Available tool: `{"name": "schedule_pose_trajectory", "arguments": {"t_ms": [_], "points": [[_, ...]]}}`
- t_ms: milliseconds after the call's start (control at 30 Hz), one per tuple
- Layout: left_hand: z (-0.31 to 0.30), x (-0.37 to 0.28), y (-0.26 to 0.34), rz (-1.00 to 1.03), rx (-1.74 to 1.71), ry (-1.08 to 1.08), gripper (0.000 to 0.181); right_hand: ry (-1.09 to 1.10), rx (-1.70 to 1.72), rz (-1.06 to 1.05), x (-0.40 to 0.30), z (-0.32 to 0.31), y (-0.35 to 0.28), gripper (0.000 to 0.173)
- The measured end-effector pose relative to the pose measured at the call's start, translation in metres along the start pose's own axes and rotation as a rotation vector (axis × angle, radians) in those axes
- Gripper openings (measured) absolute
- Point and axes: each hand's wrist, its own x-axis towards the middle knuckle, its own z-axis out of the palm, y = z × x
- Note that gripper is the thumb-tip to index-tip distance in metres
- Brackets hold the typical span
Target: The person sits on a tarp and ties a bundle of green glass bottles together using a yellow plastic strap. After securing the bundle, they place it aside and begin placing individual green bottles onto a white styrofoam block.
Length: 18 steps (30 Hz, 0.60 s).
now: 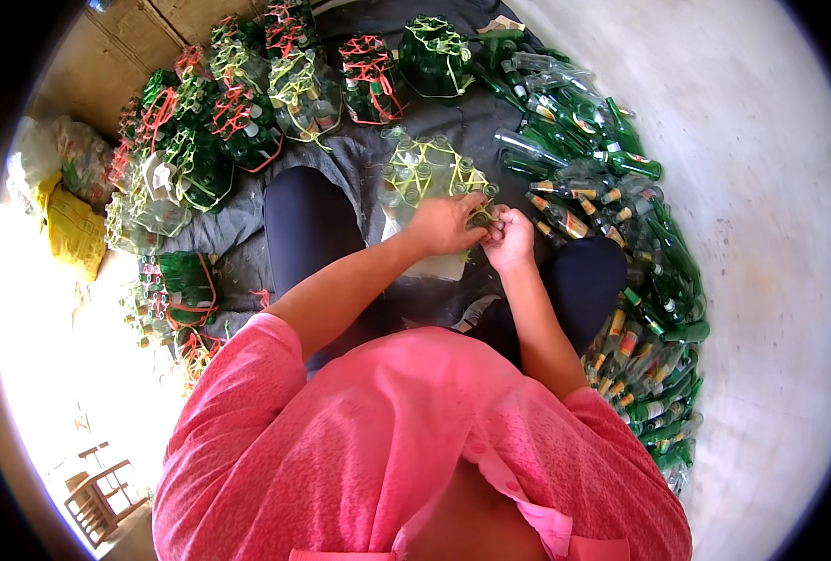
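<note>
In front of me, between my knees, stands a bundle of clear glass bottles [396,200], upright and packed together. Yellow-green plastic twine [426,158] criss-crosses around the bottle necks. My left hand [450,223] reaches over the near side of the bundle, its fingers closed on the twine by a bottle neck. Right beside it, my right hand [510,237] pinches the same twine, the fingertips of both hands almost touching. The exact grip is partly hidden by my fingers. A pale sheet [435,266] shows under my left wrist, at the near side of the bundle.
Loose green and clear bottles [584,133] lie heaped along the white wall [759,231] at the right. Tied bottle bundles [237,112] stand at the far left, some with red twine. Dark sheeting [240,235] covers the floor. A yellow sack [72,228] and a wooden chair [103,498] are further left.
</note>
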Motion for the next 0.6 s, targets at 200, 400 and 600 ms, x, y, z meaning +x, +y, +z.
{"name": "schedule_pose_trajectory", "arguments": {"t_ms": [200,400,600], "points": [[-0.003,0.003,0.003,0.042,0.060,-0.013,0.050,-0.074,0.100,-0.040,-0.001,-0.014,0.006,0.006],[0.007,-0.001,-0.001,0.071,0.023,0.054,0.040,0.042,-0.076,-0.042,-0.009,-0.016,0.014,0.009],[0.003,0.006,0.004,0.050,0.000,0.024,0.039,0.176,-0.601,-0.166,-0.021,0.002,0.005,0.020]]}}
